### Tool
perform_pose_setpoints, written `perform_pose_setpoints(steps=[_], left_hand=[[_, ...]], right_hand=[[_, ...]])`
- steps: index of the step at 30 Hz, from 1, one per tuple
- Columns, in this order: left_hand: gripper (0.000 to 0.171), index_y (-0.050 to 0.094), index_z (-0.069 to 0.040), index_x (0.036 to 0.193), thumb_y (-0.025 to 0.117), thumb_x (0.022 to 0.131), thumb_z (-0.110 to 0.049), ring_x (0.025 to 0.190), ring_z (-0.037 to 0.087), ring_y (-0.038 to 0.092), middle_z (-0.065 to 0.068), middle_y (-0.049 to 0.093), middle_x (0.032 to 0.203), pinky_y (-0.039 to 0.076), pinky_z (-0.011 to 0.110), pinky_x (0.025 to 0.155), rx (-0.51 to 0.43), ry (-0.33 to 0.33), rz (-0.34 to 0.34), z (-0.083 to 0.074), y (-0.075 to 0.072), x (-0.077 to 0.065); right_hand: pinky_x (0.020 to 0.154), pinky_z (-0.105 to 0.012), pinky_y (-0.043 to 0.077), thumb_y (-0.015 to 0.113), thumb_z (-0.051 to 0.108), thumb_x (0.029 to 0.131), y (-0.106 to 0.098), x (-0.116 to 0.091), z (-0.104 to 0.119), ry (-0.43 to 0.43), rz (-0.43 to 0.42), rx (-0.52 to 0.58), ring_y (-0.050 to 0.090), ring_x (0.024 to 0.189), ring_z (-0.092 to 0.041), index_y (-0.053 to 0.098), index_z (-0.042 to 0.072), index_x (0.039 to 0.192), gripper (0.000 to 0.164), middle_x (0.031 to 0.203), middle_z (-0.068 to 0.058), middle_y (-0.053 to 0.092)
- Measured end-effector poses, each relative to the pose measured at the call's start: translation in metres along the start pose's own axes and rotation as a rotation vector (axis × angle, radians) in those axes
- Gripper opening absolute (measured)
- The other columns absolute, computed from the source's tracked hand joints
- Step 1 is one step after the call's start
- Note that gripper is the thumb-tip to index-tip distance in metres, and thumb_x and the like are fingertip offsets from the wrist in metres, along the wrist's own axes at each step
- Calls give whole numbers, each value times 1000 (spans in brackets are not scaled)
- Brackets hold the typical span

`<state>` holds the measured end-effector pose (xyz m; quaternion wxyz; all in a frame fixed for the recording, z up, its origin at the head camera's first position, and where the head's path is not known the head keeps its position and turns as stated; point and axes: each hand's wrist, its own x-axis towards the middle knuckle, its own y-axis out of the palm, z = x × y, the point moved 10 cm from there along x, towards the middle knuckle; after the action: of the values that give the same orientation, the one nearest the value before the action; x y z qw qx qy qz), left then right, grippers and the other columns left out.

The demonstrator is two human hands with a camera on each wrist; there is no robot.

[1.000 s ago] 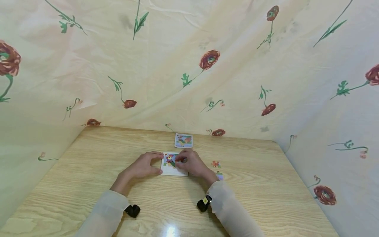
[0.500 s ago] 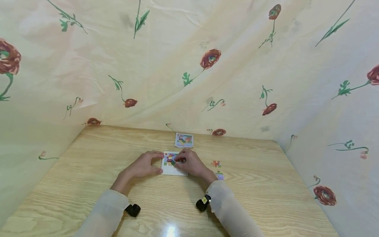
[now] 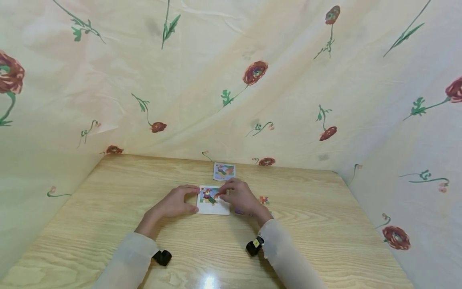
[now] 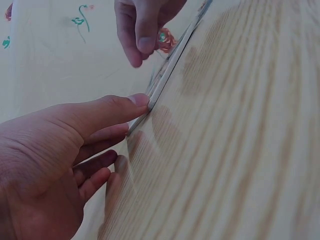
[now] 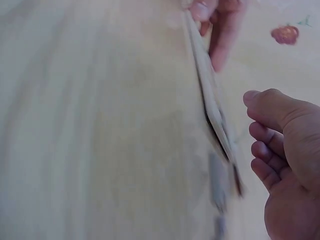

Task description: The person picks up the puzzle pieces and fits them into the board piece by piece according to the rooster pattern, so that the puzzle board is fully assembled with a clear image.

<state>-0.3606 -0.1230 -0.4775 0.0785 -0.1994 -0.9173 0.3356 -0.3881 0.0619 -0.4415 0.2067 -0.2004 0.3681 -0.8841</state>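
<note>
A small white jigsaw board (image 3: 213, 208) with a part-filled rooster picture lies on the wooden table in the head view. My left hand (image 3: 177, 201) holds its left edge, with the thumb at the near corner and a finger at the far one. In the left wrist view that thumb (image 4: 137, 100) presses against the board's side. Over the board's right part is my right hand (image 3: 240, 196), fingers loosely bent. Nothing shows between its thumb and fingers (image 5: 262, 132) in the right wrist view. Its fingertips overlap the rooster's orange tail area in the head view.
Behind the board lies a printed rooster picture card (image 3: 224, 171). An orange jigsaw piece (image 3: 264, 200) sits right of my right hand, and a purple piece (image 3: 239, 210) shows beside the board. A flowered cloth (image 3: 187, 92) hangs along the table's back and sides.
My right hand has shifted a little to the right and off the middle of the rooster picture, uncovering more of it and a purple piece by the board. The left hand stays put.
</note>
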Motion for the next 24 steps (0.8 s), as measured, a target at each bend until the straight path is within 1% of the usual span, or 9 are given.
perform_pose_setpoints(steps=[3, 6, 9, 13, 16, 21, 24], left_hand=[[62, 60, -8, 145, 81, 89, -25, 151, 37, 39, 8, 52, 156, 34, 59, 123, 8, -1, 0, 1, 0, 0], [62, 60, -9, 144, 81, 89, -26, 151, 37, 38, 7, 52, 156, 34, 58, 123, 13, -2, -1, 1, 0, 0], [62, 60, -9, 145, 80, 89, -27, 151, 38, 38, 7, 52, 157, 34, 59, 123, 15, 4, 0, 1, 1, -1], [62, 60, -9, 145, 80, 89, -27, 151, 38, 38, 7, 51, 157, 34, 60, 122, 12, 5, 3, 1, 1, -2], [62, 60, -9, 145, 80, 89, -27, 151, 38, 38, 8, 51, 157, 34, 60, 122, 12, 6, 2, 0, 1, -2], [62, 60, -7, 144, 80, 88, -26, 151, 39, 39, 9, 52, 156, 34, 60, 122, 13, 8, -3, -3, 0, -4], [62, 60, -7, 144, 80, 89, -26, 151, 39, 39, 9, 52, 156, 34, 61, 122, 10, 11, -4, -4, 0, -3]], right_hand=[[96, -45, 57, 76, 17, 94, -17, -8, -13, 53, -22, 14, 65, 110, -25, 80, 11, 107, 16, 112, -1, 70], [97, -48, 55, 76, 18, 94, -34, -18, -28, 97, -51, 15, 64, 112, -28, 79, 10, 112, 20, 115, -4, 70], [95, -47, 55, 76, 20, 94, -49, -29, -43, 129, -67, -1, 63, 112, -29, 79, 10, 112, 22, 115, -6, 70], [91, -44, 56, 76, 21, 94, -66, -45, -61, 171, -82, -26, 61, 111, -28, 79, 12, 114, 22, 115, -5, 69], [90, -43, 57, 76, 22, 94, -77, -54, -72, 205, -96, -46, 61, 110, -26, 79, 14, 113, 21, 114, -3, 69], [89, -43, 56, 77, 24, 93, -91, -64, -83, 222, -110, -82, 63, 107, -27, 80, 14, 111, 20, 113, -4, 70], [88, -43, 56, 77, 22, 93, -97, -70, -87, 202, -110, -109, 64, 106, -26, 80, 13, 111, 20, 111, -4, 71]])
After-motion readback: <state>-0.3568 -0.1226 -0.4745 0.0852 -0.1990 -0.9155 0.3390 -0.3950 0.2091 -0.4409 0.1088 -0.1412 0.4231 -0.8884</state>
